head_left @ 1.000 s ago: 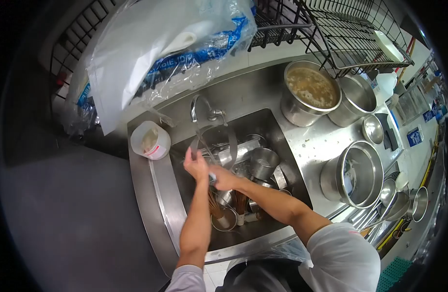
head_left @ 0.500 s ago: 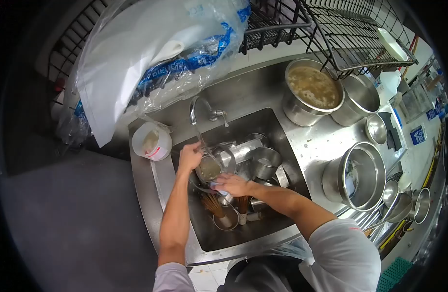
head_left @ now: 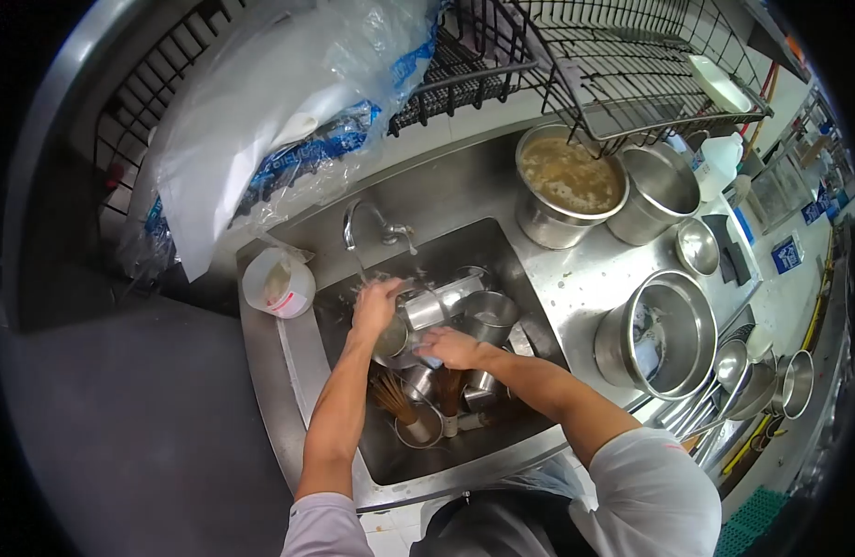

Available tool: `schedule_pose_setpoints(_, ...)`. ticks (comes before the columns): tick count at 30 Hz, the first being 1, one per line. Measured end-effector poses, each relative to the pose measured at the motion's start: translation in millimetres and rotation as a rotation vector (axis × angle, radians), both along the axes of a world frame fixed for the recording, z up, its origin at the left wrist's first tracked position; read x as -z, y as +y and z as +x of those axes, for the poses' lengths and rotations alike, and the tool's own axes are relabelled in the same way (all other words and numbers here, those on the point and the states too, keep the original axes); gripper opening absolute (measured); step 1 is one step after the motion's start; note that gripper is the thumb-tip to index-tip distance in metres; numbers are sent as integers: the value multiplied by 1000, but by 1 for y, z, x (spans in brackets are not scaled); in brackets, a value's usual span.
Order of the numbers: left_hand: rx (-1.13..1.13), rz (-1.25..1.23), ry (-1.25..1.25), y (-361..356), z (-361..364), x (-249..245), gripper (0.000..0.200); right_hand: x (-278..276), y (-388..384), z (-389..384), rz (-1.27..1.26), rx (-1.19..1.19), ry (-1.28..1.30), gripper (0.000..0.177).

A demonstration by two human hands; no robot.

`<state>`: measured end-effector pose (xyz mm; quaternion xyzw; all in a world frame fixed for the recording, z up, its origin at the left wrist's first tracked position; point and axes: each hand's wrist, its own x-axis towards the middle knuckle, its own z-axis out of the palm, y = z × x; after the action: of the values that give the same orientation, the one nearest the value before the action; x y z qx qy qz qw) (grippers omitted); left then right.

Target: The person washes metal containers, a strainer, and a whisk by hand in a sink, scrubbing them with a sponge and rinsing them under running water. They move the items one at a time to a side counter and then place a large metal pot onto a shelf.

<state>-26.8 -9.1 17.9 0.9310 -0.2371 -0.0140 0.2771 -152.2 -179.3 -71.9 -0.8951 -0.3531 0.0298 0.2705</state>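
The right hand (head_left: 451, 348) grips a bluish cloth (head_left: 431, 361), while the left hand (head_left: 377, 302), grip unclear, has the tap (head_left: 348, 232) above its fingers, probably for water.

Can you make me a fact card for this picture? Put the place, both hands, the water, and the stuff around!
Place: a metal sink
Left hand: below the tap; its grip is unclear
Right hand: on something pale bluish, too small to name
Water: running from the tap
Also in the sink: metal pots, bristly brushes
Left of sink: white tub
Right of sink: big pot of brown liquid
Above: wire rack
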Motion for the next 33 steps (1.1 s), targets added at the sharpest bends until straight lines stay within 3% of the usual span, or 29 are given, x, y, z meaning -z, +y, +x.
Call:
schedule_pose_setpoints(2, 44, 160, -140, -4, -7, -6, 27, -5, -22, 3, 84, 106, 53, 59)
schedule_pose_setpoints(3, 63, 240, -211, -1, -11, -8, 26, -33, -34, -7, 221, 260, 52, 63)
schedule_pose_setpoints(6, -44, 68, -364, 28, -7, 5, 30, -148, -83, -52, 361, 612, -46, 67)
schedule_pose_setpoints(7, -100, -159, -370, 43, 3, 28, 33, -180, -102, -70, 468, 674, -123, 69)
schedule_pose_setpoints(8, -158, -383, -371, 57, 9, 48, 36, -198, -125, -90, 399, 792, -222, 69)
schedule_pose_setpoints(9, -279, -499, -256, 65, 3, 52, 39, -232, -142, -113, 390, 924, -232, 69)
schedule_pose_setpoints(10, -319, -658, -210, 74, 3, 65, 37, -257, -161, -135, 203, 1027, -361, 69)
schedule_pose_setpoints(12, -511, -1034, 147, 91, -2, 103, 30, -262, -201, -175, 68, 1230, -418, 65)
schedule_pose_setpoints(15, -837, -1428, 539, 74, -30, 116, 30, -231, -247, -233, -141, 1425, -215, 60)
schedule_pose_setpoints(17, -952, -1620, 758, 54, -40, 155, 36, -186, -274, -266, -202, 1505, -68, 71)
schedule_pose_setpoints(18, -969, -1749, 866, 42, -42, 176, 35, -174, -278, -265, -300, 1405, -396, 58)
schedule_pose_setpoints(20, -1155, -1811, 1010, 6, -43, 190, 20, -236, -202, -216, -127, 1329, -506, 39)
schedule_pose_setpoints(21, -1103, -1944, 1043, -5, -42, 210, 14, -234, -173, -190, -43, 1212, -533, 23)
schedule_pose_setpoints(22, -1050, -2075, 1071, -13, -44, 225, 11, -208, -144, -164, 199, 1155, -392, 22)
schedule_pose_setpoints(23, -1062, -2104, 1059, -23, -46, 218, 14, -226, -92, -126, 251, 1174, 118, 29)
schedule_pose_setpoints(24, -1087, -2007, 1169, -22, -45, 222, 16, -182, -74, -83, 326, 855, 176, 41)
schedule_pose_setpoints(25, -1037, -2099, 1244, -24, -45, 212, 19, -164, -36, -46, 307, 734, 169, 59)
schedule_pose_setpoints(26, -970, -2185, 1325, -27, -44, 199, 26, -137, -4, -7, 331, 689, 257, 81)
schedule_pose_setpoints(27, -736, -2292, 1358, -24, -47, 196, 36, -85, 18, 43, 398, 705, 457, 100)
schedule_pose_setpoints(28, -871, -2002, 1256, -24, -63, 134, 40, -94, 45, 73, 406, 851, 674, 97)
schedule_pose_setpoints(29, -792, -1932, 1324, -21, -77, 79, 47, -75, 64, 100, 762, 801, 673, 72)
schedule_pose_setpoints(30, -745, -1856, 1381, -12, -85, 52, 54, -83, 74, 118, 943, 636, 721, 47)
schedule_pose_setpoints(31, -592, -1602, 1644, 6, -80, 71, 64, -95, 82, 133, 1085, 515, 1105, 31)
schedule_pose_setpoints(32, -448, -1335, 1886, 24, -81, 97, 74, -84, 91, 155, 918, 528, 1188, 27)
schedule_pose_setpoints(33, -342, -1078, 1743, 37, -88, 110, 87, -54, 93, 185, 638, 340, 1141, 29)
